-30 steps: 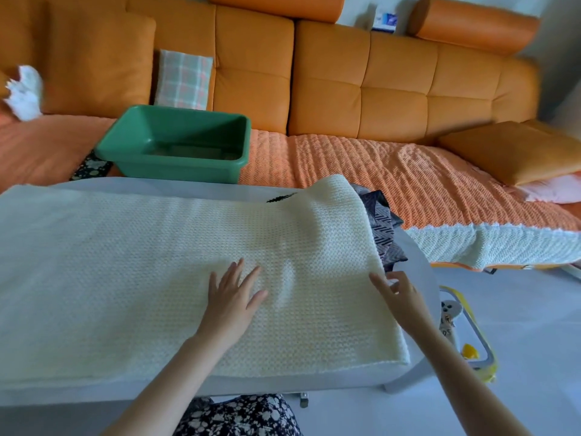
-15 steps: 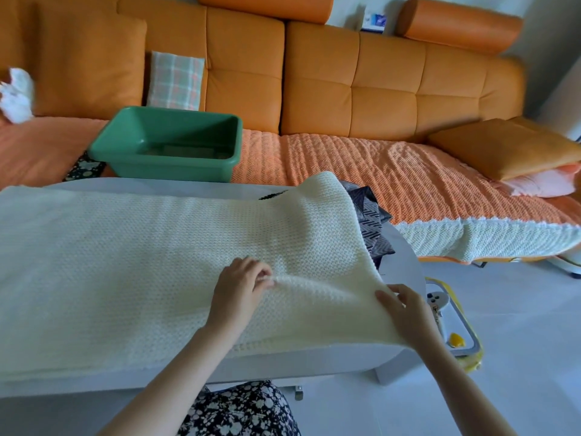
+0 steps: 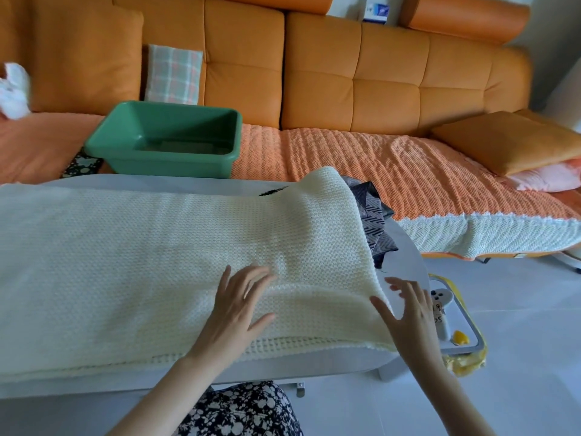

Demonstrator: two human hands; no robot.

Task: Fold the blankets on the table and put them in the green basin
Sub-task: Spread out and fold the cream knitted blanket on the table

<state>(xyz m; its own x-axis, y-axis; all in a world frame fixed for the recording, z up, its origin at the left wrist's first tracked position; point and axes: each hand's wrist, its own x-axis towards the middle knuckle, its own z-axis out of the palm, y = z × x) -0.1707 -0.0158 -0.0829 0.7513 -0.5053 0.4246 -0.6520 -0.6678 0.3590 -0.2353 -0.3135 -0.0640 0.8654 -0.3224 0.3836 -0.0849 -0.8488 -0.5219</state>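
Note:
A cream knitted blanket [image 3: 132, 259] lies spread along the white table [image 3: 405, 256], its near edge doubled over into a low fold. My left hand [image 3: 234, 313] rests flat on that fold with fingers spread. At the blanket's right end my right hand [image 3: 408, 313] hovers with fingers apart, holding nothing. A dark patterned blanket [image 3: 374, 221] pokes out from under the cream one at the table's right end. The green basin [image 3: 163, 140] stands on the sofa seat behind the table, with something flat and dark at its bottom.
An orange sofa [image 3: 377, 77] runs along the back, with a plaid cushion [image 3: 174, 73], an orange cushion [image 3: 509, 140] and a white cloth [image 3: 12, 89] at far left. A yellow-rimmed tray [image 3: 468, 335] with small items sits on the floor right of the table.
Both hands pinched the blanket's near edge and drew it up into a fold, then let go. Now the left hand lies flat and the right hand is spread.

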